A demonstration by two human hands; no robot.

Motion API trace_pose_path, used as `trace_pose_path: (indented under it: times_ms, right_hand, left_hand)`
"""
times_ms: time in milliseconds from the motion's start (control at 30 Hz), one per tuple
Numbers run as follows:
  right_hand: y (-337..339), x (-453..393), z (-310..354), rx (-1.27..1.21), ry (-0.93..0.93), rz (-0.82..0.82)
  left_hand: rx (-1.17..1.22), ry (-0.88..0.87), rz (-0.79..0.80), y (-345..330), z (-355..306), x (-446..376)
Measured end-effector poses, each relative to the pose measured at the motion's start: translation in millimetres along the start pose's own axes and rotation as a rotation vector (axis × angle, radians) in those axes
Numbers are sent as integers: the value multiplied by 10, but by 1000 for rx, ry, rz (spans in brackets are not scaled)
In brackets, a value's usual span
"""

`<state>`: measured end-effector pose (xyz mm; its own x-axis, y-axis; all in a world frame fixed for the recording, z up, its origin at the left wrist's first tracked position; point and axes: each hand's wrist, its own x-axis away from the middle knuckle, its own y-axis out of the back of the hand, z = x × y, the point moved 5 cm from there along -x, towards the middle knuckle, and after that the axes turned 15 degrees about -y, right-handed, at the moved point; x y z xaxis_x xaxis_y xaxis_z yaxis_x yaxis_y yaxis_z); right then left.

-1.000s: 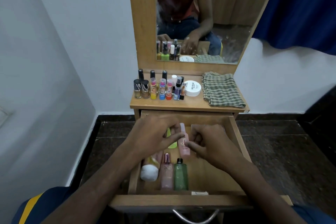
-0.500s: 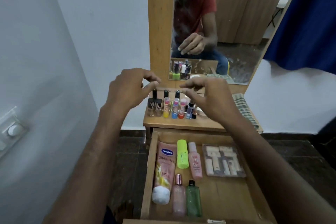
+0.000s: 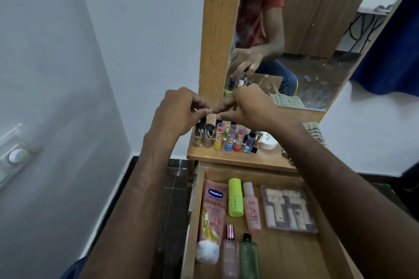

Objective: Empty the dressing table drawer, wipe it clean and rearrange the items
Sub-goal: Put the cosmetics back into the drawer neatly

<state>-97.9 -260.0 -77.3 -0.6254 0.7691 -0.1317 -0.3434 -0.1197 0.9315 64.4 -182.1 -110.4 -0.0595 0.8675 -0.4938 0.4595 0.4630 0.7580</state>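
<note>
Drawer point(image 3: 292, 253), lower centre of frame, pulled open and already restocked: Vaseline tube point(image 3: 212, 217), lime-green bottle point(image 3: 235, 197), pink bottle point(image 3: 251, 208), clear packet of small items point(image 3: 288, 210), rose perfume bottle point(image 3: 230, 253), green bottle point(image 3: 249, 256), laid in rows; rearranging judged well advanced; left to go in, the row of small bottles point(image 3: 229, 138) and white jar point(image 3: 268, 141) on the tabletop, centre frame; checked cloth point(image 3: 314, 131) beside them; left hand point(image 3: 179, 113) and right hand point(image 3: 247, 108) above that row, fingers curled, fingertips meeting; whether they pinch a bottle cap, cannot tell.
</note>
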Motion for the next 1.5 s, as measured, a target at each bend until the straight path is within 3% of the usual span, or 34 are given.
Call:
trace_pose_path:
  times_ms: [133, 300, 400, 567, 833, 1033, 1500]
  right_hand:
    - [20, -58, 16, -27, -7, -58]
    - [338, 52, 81, -187, -15, -343]
    - [594, 283, 167, -247, -5, -441]
    - [773, 880, 78, -244, -129, -444]
    - [248, 1852, -459, -262, -394, -246]
    - [-262, 2358, -858, -203, -511, -92]
    - [-399, 2582, -1149, 45, -537, 302]
  left_hand:
    - [60, -9, -192, 24, -35, -38]
    - [176, -38, -509, 436, -282, 31]
    - [165, -72, -587, 749, -492, 98]
    - [216, -48, -372, 733, -939, 265]
    - [390, -33, 79, -319, -1466, 1092]
    - [407, -62, 212, -830, -1482, 1397]
    - [438, -163, 424, -1395, -1781, 1472]
